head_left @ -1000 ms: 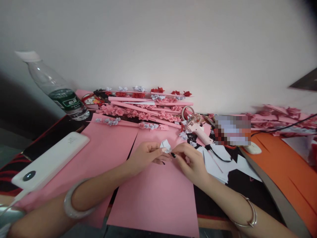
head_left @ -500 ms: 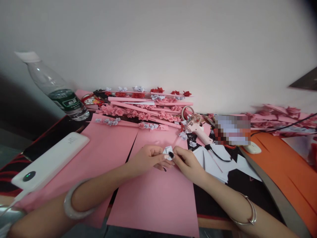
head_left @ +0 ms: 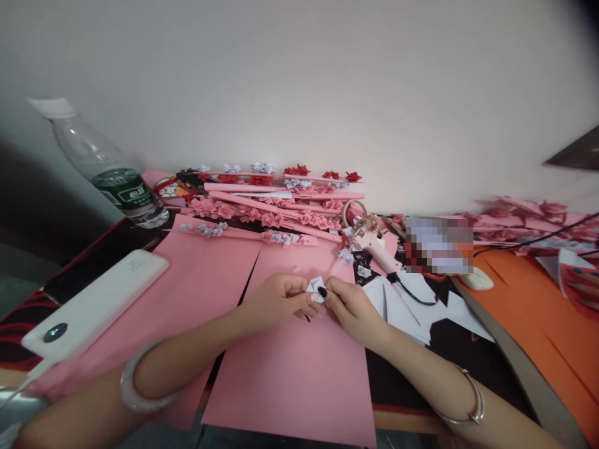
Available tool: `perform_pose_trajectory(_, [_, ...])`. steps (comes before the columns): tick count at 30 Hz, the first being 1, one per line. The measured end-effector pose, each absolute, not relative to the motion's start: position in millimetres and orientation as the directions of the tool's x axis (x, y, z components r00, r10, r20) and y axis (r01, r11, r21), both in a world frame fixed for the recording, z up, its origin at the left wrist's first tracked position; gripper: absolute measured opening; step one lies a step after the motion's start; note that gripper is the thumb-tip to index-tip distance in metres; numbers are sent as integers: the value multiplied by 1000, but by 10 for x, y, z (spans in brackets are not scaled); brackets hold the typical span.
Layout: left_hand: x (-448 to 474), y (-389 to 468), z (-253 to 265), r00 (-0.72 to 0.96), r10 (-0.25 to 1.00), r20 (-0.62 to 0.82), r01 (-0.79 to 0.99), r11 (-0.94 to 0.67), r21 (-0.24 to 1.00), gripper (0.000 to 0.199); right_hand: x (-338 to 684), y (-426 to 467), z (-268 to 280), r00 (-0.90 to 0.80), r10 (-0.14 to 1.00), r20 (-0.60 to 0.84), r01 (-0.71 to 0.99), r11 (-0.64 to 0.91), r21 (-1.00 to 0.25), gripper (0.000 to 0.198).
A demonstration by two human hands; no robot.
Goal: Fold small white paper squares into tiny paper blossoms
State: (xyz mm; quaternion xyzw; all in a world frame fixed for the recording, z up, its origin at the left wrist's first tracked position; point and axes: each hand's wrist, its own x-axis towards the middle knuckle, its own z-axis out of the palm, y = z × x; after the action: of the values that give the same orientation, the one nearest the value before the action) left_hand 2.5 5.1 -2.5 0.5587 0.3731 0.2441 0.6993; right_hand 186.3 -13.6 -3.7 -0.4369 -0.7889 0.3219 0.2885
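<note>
A small piece of folded white paper (head_left: 315, 285) is pinched between both hands above a pink sheet (head_left: 299, 374). My left hand (head_left: 281, 298) closes on its left side, with the thumb on the near face and fingers curled behind. My right hand (head_left: 352, 305) grips the right edge between thumb and forefinger; a dark-nailed thumb presses on the paper. Part of the paper is hidden by the fingers. Just beyond the hands lie loose white paper flowers (head_left: 346, 255) and a pink glue gun (head_left: 377, 249).
A water bottle (head_left: 124, 187) and a white power bank (head_left: 96, 302) stand and lie at left. Pink paper rolls with paper flowers (head_left: 271, 218) line the wall. White paper sheets (head_left: 407, 299), a mouse (head_left: 478, 279) and orange sheets (head_left: 524, 305) lie at right. Another person's hand (head_left: 587, 280) shows at the right edge.
Both hands stay in place, with the white paper turned slightly between the fingers. At the far right, another person's hand has come into view near a raised sheet.
</note>
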Motion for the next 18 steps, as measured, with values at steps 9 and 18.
perform_pose_trajectory(9, [-1,40,-49,647,742,-177,22,213,977,18,1866,-156,-39,-468,863,189,484,430,-762,21])
perform_pose_trajectory(18, [-2,36,-33,665,720,-197,33,236,971,26,1907,-131,-20,-311,902,301,535,428,-729,17])
